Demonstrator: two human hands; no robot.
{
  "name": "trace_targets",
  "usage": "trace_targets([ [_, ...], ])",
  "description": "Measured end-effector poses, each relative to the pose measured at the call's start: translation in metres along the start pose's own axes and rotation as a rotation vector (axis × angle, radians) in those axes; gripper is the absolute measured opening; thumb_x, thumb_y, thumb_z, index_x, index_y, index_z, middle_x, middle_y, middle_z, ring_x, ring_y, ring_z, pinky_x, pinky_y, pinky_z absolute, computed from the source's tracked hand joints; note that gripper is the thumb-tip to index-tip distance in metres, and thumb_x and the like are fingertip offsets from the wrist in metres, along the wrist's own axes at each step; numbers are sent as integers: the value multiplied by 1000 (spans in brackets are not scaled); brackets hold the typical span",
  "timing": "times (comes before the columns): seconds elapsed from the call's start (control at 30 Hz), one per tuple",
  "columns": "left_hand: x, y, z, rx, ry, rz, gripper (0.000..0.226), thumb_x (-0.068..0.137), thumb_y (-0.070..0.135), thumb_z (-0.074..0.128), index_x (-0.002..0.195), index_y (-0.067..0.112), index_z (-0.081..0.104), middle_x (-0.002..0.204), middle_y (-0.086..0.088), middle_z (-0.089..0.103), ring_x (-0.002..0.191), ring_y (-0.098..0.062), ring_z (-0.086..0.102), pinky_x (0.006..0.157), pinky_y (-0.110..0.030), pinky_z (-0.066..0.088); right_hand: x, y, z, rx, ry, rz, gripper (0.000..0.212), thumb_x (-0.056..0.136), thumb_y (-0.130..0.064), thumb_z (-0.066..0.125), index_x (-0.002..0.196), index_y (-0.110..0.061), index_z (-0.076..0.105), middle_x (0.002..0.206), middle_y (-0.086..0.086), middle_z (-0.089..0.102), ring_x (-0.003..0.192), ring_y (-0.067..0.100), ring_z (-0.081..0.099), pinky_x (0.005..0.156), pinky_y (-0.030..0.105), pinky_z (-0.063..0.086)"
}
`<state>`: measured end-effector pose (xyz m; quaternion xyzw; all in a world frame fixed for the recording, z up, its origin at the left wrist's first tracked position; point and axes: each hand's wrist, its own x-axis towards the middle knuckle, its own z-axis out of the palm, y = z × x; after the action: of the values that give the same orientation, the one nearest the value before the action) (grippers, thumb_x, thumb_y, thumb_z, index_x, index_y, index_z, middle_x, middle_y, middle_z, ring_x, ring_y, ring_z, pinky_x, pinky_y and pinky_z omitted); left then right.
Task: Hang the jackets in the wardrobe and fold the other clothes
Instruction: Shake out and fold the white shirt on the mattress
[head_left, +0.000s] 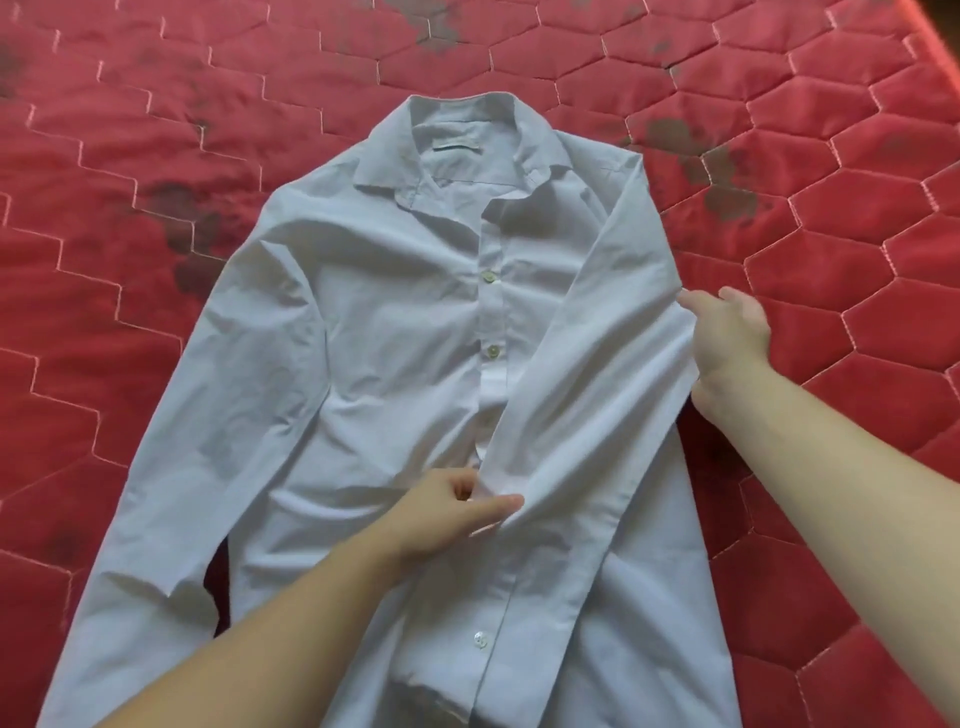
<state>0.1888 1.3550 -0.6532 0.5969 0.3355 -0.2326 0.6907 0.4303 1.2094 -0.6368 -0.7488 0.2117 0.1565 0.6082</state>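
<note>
shirt (395, 332) face-up on mattress (156, 130); left hand (452, 512) pinches right sleeve (582, 374), right hand (730, 338) grips its fold. first fold only; left sleeve (208, 415) unfolded.

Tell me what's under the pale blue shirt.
The pale blue button-up shirt lies on a red quilted mattress. A dark patch shows beneath near its left sleeve; anything else there is covered.

No readable text anywhere. Only candidate: small label (457, 147) inside collar of shirt (395, 322), near far end of mattress (156, 130) — a pale strip, print too faint and blurred to make out.
</note>
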Motion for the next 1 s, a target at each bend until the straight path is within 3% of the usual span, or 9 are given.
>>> trace_targets([
  [0.1, -17, -14, -1, -103, -56, 11, 39, 74, 25, 81, 110, 13, 71, 109, -8, 73, 103, -22, 69, 91, -35, 54, -39, 22, -20, -414, -31, -230, 70, 81, -31, 69, 143, -27, 35, 129, -4, 33, 109, 14, 46, 93, 27, 38],
  [0.2, -38, -33, -3, -16, -99, -32, 31, 67, 21, 83, 97, 18, 75, 98, -2, 76, 89, -15, 72, 78, -25, 56, -97, 66, -43, -543, -199, -391, 72, 81, -27, 71, 143, -29, 33, 131, -6, 27, 115, 9, 42, 101, 26, 36],
  [0.33, -62, -53, -13, -140, -100, -111, 33, 69, 14, 79, 102, 12, 73, 101, -10, 75, 92, -25, 72, 77, -33, 59, -153, 118, -68, -685, -227, -499, 71, 77, -18, 75, 140, -21, 42, 132, 3, 35, 126, 22, 40, 109, 40, 35],
  [0.4, -72, -59, -18, -222, 56, -90, 34, 73, 13, 79, 107, 12, 71, 101, -9, 75, 91, -25, 72, 73, -34, 59, -170, 137, -82, -908, -248, -589, 69, 77, -26, 75, 139, -24, 46, 141, 8, 38, 131, 27, 38, 106, 46, 32],
  [0.53, -89, -79, -24, 121, 418, 28, 38, 74, 23, 80, 107, 31, 63, 96, 8, 73, 84, -6, 70, 68, -20, 54, -190, 156, -104, -1217, -328, -746, 66, 81, -54, 50, 139, -23, 48, 150, 15, 35, 136, 37, 35, 107, 57, 28],
  [0.67, -110, -97, -25, 98, 246, 33, 58, 63, 37, 81, 108, 52, 48, 91, 12, 70, 76, -1, 68, 61, -17, 52, -213, 175, -110, -1225, -584, -1111, 76, 79, -59, 56, 146, -30, 34, 153, 12, 30, 137, 34, 35, 108, 57, 28],
  [0.8, -124, -112, -29, 135, 205, 19, 57, 68, 26, 78, 110, 51, 50, 60, 14, 63, 56, -5, 62, 56, -19, 49, -235, 179, -92, -1223, -587, -1111, 80, 75, -49, 59, 148, -33, 30, 154, 13, 28, 139, 33, 31, 109, 53, 27],
  [0.9, -131, -117, -39, 232, 352, 62, 44, 74, 33, 77, 111, 46, 57, 76, 9, 67, 65, 2, 62, 56, -8, 43, -247, 175, -64, -1326, -637, -1164, 70, 64, -30, 62, 133, -30, 55, 146, 13, 44, 132, 38, 40, 104, 54, 30],
  [1.0, -151, -122, -64, 391, 592, 174, 25, 83, 27, 69, 106, 34, 63, 83, 10, 64, 74, -2, 60, 69, -16, 47, -257, 171, -42, -1487, -656, -1075, 70, 50, -18, 66, 119, -28, 64, 129, 8, 57, 120, 40, 50, 96, 51, 36],
])
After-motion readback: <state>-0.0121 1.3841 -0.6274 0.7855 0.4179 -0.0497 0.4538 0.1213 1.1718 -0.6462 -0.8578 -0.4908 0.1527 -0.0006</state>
